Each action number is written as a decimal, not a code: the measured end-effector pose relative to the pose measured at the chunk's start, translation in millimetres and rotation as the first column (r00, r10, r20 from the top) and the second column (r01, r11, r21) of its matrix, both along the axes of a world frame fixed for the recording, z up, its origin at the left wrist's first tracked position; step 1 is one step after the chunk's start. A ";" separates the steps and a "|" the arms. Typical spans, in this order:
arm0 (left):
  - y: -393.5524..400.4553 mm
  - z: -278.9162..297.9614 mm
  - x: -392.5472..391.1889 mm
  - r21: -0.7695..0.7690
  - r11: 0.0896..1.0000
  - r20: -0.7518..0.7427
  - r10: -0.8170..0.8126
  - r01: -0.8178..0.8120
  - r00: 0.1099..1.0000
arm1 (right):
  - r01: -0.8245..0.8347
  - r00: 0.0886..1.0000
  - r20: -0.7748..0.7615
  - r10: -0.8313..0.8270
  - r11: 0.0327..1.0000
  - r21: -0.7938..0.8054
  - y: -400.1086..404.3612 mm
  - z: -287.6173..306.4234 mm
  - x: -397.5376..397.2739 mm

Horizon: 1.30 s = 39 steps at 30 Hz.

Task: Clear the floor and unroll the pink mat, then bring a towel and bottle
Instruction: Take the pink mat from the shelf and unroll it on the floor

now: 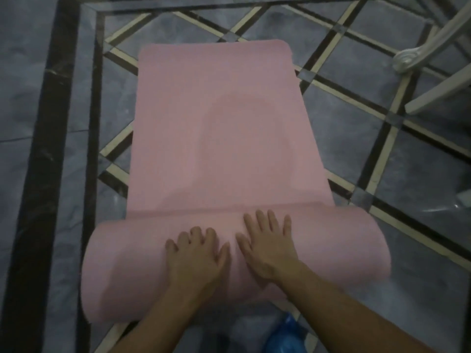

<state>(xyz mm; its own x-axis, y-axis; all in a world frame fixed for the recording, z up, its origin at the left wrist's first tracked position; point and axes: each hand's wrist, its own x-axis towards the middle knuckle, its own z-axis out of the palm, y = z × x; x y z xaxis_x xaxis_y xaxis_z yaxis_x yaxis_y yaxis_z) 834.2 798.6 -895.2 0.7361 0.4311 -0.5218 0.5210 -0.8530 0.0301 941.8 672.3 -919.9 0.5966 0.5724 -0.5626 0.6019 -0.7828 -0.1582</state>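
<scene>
Mat half unrolled, both hands on the roll

Left hand (pixel 195 258) & right hand (pixel 267 247) lie flat, fingers spread, side by side on the roll, not gripping. Flat part of mat (pixel 216 128) runs away from them on floor (pixel 38 98). Chair (pixel 438 47) far right, blue bag (pixel 285 335) just below the wrists.

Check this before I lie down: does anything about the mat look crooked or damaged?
Nothing stands out. The pink mat lies flat and undamaged; its near end remains rolled under the left hand and right hand.

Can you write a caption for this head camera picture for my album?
Both hands, left hand and right hand, press flat on the rolled part of a half-unrolled pink mat on the tiled floor.
</scene>
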 end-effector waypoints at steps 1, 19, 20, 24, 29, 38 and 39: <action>0.0 3.7 -8.1 0.004 1.000 0.060 -0.014 0.014 0.998 | -0.014 1.000 0.003 0.014 0.999 -0.032 -12.8 0.0 -22.1; -127.9 -6.3 -196.9 -0.108 0.989 0.008 0.104 -0.103 0.995 | -0.187 0.964 0.194 0.181 0.982 0.010 -168.4 36.4 -230.5; -143.5 -11.8 -212.5 -0.119 0.987 -0.074 0.103 -0.112 0.992 | -0.132 0.972 0.200 0.121 0.990 0.044 -173.0 35.0 -233.2; -205.1 0.2 -290.5 -0.109 0.994 -0.114 -0.027 0.015 0.993 | 0.014 1.000 0.010 -0.015 0.999 0.029 -189.5 10.7 -254.2; -221.0 -15.0 -348.0 -0.101 0.994 0.152 -0.014 0.030 0.988 | -0.078 0.997 -0.034 0.072 0.969 -0.233 -262.0 3.2 -366.4; -285.6 -25.3 -463.0 -0.052 0.998 -0.079 0.022 -0.026 0.997 | -0.044 0.994 0.098 0.048 0.998 -0.038 -315.8 14.1 -450.0; -291.8 -22.1 -476.8 -0.046 0.999 -0.097 -0.004 0.000 0.995 | -0.064 0.993 0.097 0.063 0.998 0.005 -323.9 16.3 -463.5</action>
<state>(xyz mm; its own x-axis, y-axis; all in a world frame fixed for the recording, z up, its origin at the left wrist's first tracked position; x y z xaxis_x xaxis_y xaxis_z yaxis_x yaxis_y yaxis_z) 357.4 506.8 -917.4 0.6817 0.4033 -0.6104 0.5215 -0.8530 0.0189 478.3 348.4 -903.5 0.6103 0.6148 -0.4996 0.6629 -0.7416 -0.1028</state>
